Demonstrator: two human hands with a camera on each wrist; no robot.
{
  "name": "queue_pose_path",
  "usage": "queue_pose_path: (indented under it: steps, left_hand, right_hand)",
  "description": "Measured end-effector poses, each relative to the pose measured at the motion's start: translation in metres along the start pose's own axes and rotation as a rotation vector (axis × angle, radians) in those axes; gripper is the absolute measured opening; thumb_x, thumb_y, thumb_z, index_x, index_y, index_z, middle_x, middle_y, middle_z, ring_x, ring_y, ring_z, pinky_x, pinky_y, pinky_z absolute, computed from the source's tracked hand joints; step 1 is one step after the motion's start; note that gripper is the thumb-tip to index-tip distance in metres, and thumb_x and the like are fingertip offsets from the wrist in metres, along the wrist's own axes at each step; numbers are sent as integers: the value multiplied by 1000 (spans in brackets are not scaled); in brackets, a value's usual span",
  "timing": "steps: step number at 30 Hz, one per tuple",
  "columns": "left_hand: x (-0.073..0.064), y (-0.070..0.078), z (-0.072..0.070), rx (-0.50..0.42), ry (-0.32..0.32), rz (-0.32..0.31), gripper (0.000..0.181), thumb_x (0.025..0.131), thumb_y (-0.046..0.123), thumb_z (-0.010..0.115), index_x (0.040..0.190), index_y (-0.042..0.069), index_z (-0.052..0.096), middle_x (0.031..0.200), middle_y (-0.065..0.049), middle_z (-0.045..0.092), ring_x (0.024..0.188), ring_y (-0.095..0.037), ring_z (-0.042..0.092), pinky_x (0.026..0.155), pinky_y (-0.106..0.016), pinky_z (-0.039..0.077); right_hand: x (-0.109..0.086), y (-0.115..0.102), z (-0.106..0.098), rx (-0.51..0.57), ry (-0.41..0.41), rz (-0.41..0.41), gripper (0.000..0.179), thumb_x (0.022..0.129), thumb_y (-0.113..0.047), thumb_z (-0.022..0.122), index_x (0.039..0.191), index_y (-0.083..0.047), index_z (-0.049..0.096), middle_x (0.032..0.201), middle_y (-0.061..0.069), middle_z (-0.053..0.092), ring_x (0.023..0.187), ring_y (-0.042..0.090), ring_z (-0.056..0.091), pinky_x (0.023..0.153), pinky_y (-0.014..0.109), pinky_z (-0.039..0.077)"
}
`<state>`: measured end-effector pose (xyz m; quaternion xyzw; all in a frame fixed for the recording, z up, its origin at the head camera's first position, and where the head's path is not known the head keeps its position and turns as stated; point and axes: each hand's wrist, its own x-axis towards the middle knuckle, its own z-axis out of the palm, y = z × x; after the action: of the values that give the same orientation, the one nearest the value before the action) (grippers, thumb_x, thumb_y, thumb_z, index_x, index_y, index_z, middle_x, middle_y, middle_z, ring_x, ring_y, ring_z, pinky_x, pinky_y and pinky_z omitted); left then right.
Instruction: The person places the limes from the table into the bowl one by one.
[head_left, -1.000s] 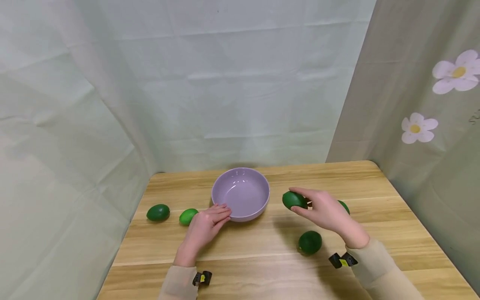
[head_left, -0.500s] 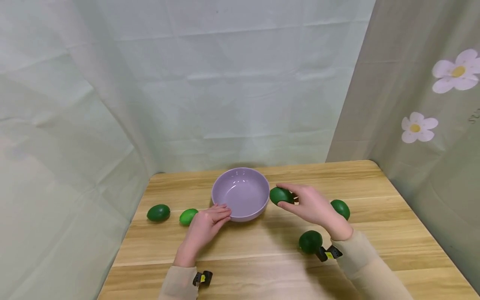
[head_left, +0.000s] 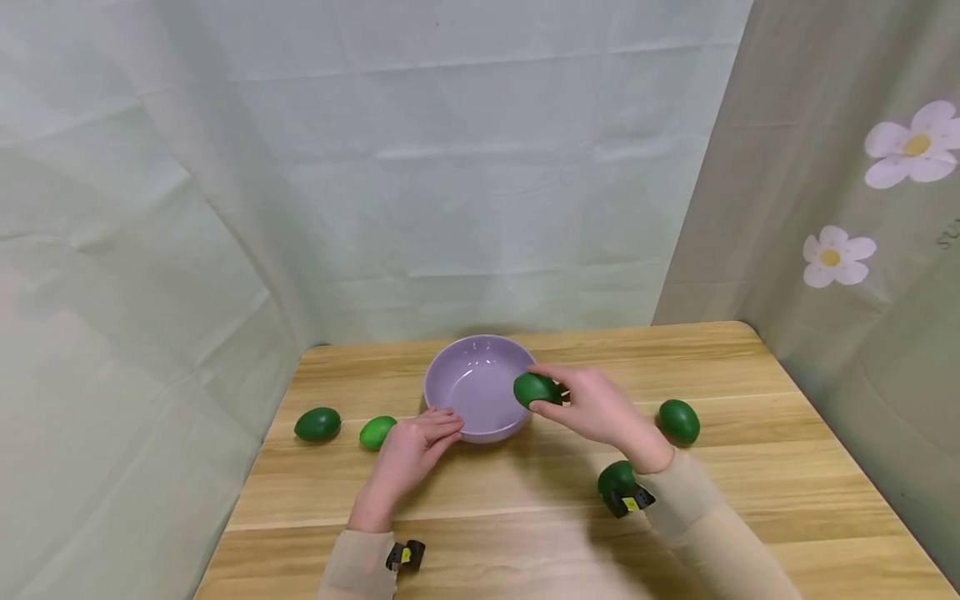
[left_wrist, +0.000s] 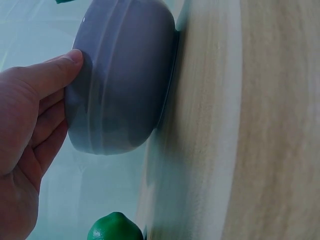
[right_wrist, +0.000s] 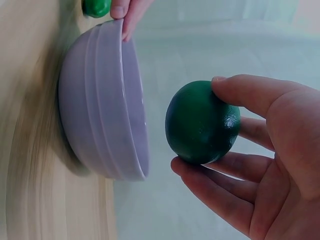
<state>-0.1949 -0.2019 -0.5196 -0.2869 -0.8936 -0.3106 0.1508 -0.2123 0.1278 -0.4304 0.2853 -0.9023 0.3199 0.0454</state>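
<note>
A lavender bowl (head_left: 476, 392) stands at the back middle of the wooden table. My left hand (head_left: 412, 450) pinches its near-left rim, thumb on the outer wall (left_wrist: 125, 75) and fingers over the inside. Held between the thumb and fingers of my right hand (head_left: 592, 404) is a dark green oval fruit (head_left: 536, 390), raised over the bowl's right rim. In the right wrist view that fruit (right_wrist: 200, 122) looks smooth and glossy, beside the bowl's mouth. Just left of my left hand lies a bright green lime (head_left: 377, 432), partly hidden by the hand in the head view.
Another dark green fruit (head_left: 317, 424) lies at the far left of the table (head_left: 510, 533). Two more are on the right: one dark green fruit (head_left: 678, 422) beyond my forearm, and one (head_left: 617, 479) partly covered by the wrist camera (head_left: 632, 500). Pale curtains (head_left: 480, 183) hang behind.
My right hand has moved left with the dark green fruit, from right of the bowl to over its rim. The left hand has stayed on the bowl.
</note>
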Motion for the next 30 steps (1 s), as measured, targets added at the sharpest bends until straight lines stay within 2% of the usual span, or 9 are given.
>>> queue_pose_path:
  steps: [7,19,30]
  left_hand:
    - [1,0,0,-2,6,-2,24,93,14,86,117,10,84,119,-2,79,122,-22,72,113,-44,52]
    - [2,2,-2,2,-2,-3,23,93,14,85,116,10,85,118,-1,80,121,-22,73,113,-43,53]
    - [2,0,-1,9,-13,11,23,94,14,84,116,10,84,119,-2,79,121,-22,72,113,-42,52]
  right_hand:
    - [12,-5,10,-36,-17,-2,53,96,-34,83,144,-15,69,118,1,76,86,9,67,76,29,60]
    - [29,-9,24,-27,-37,20,53,96,-34,82,145,-17,68,100,-4,74,75,8,62,67,28,56]
    - [43,-16,37,-30,-68,25,54,97,-34,81,147,-17,67,110,2,77,82,10,66,73,29,59]
